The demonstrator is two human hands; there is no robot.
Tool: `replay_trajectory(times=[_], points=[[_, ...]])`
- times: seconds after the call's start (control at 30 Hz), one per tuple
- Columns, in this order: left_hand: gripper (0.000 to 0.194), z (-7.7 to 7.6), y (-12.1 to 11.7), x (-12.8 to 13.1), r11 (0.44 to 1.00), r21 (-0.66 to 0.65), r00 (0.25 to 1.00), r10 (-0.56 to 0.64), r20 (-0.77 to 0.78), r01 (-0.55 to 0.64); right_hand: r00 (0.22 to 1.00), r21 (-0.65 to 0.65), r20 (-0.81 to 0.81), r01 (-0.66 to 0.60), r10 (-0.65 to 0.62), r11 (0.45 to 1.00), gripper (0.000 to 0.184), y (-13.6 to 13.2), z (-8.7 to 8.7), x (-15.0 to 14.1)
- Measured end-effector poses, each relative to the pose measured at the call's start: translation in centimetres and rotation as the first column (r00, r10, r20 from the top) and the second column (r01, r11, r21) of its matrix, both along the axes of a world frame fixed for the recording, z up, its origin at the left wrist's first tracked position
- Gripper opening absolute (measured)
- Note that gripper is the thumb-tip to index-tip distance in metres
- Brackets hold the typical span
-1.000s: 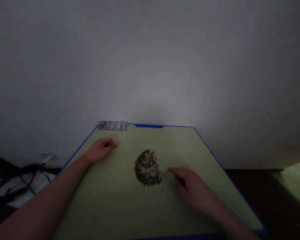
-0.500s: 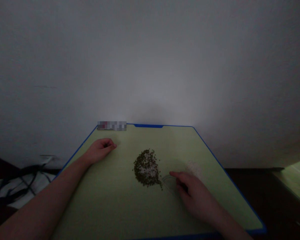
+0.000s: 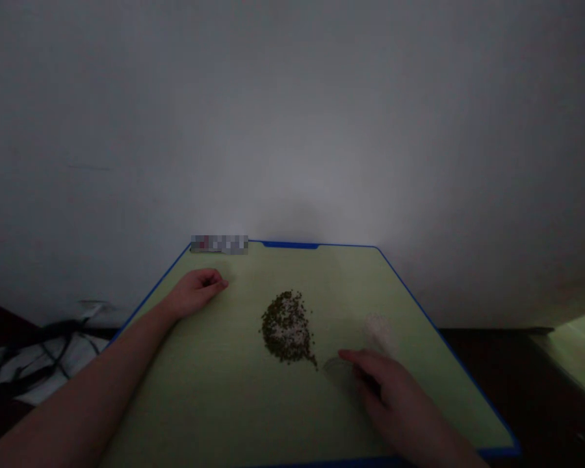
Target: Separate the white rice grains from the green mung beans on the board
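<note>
On the pale green table top (image 3: 214, 390) lies a round pile of dark green, bean-like grains (image 3: 275, 335) with small white grains (image 3: 297, 331) mixed in. A short tail of green grains trails off its lower right edge. My right hand (image 3: 385, 390) is closed on a thin, see-through curved piece (image 3: 336, 364), whose full shape I cannot make out. Its edge is just right of the tail, apart from it. Beyond that hand is a smaller heap of white grains (image 3: 379, 328). My left hand (image 3: 197, 291) rests loosely curled, left of the pile, with nothing visible in it.
A flat blurred item (image 3: 219, 244) lies at the table's far left corner. The table has a blue rim (image 3: 290, 245) and stands against a grey wall (image 3: 292, 130). Black cables (image 3: 53, 338) lie beyond the left edge, and another light surface (image 3: 575, 344) is at the far right.
My right hand has drawn the see-through piece back toward me and slightly right, away from the pile. A few green grains now form a tail there. My left hand stays put.
</note>
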State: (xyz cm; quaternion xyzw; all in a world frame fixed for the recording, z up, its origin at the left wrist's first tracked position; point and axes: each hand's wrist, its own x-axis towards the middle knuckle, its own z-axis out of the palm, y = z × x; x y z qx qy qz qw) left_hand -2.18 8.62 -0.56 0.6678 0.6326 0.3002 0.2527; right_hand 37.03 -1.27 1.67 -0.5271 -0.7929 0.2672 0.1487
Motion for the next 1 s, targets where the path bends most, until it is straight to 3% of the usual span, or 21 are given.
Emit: replay_trajectory(times=[0.4,1.0], points=[[0.032,-0.2,-0.1,-0.2,1.000,-0.001,0.999,0.020,-0.029,-0.020,0.998,0.077,-0.020,0.054,-0.053,0.996,0.042,0.6,-0.2,-0.9],[0.032,-0.5,0.0,-0.3,1.000,0.025,0.999,0.002,-0.035,-0.001,0.997,0.115,-0.053,-0.042,0.049,0.992,0.042,1.7,0.1,-1.1]])
